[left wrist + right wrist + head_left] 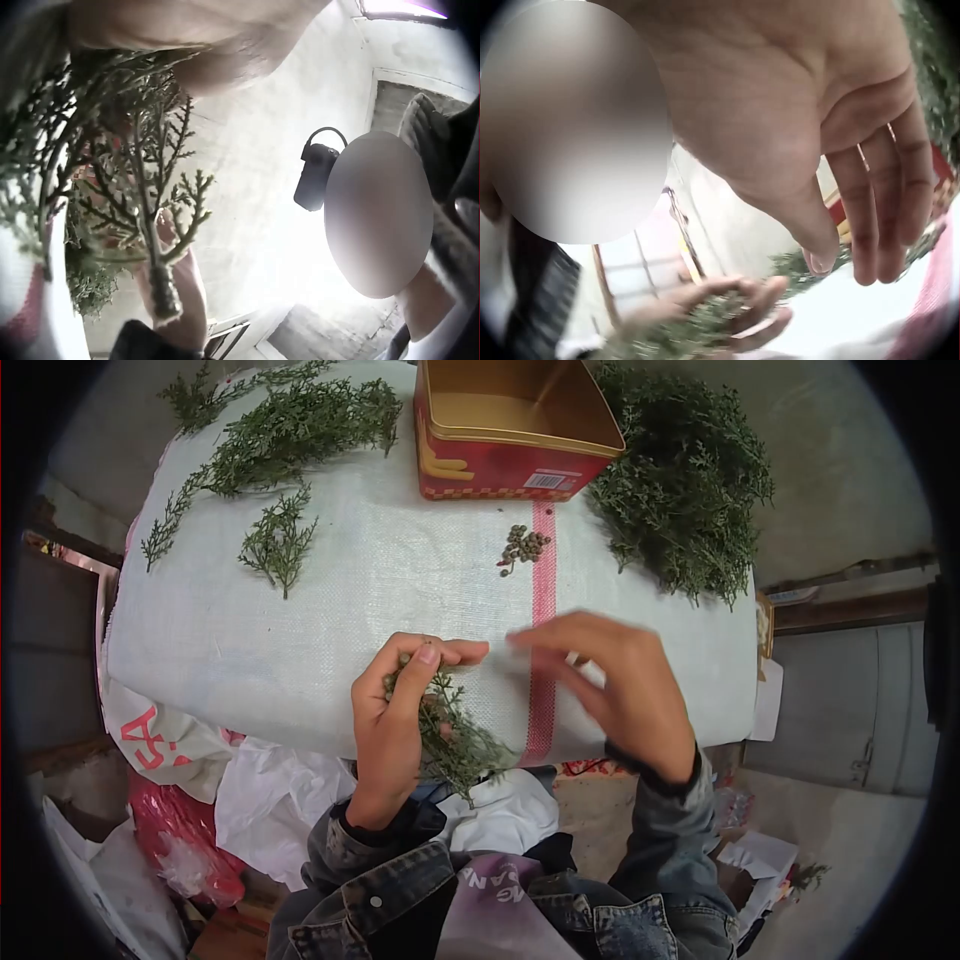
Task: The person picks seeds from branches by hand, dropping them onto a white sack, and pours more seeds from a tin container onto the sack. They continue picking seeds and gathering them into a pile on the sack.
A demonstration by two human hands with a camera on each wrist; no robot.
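Note:
In the head view my left hand pinches a green cypress sprig between thumb and fingers, and a few small round green cones show by the thumb. The sprig's leafy end hangs toward my lap; its cut stem faces the left wrist camera. My right hand, blurred, hovers to the right of it over the white woven sack. Its fingers are loosely extended, and nothing shows between them in the right wrist view. Beyond both hands lies a small heap of round cones.
A red and gold tin box, open at the top, stands at the far side. A large heap of cypress sprigs lies right of it. More sprigs and one small sprig lie at left. Plastic bags sit below the sack's near edge.

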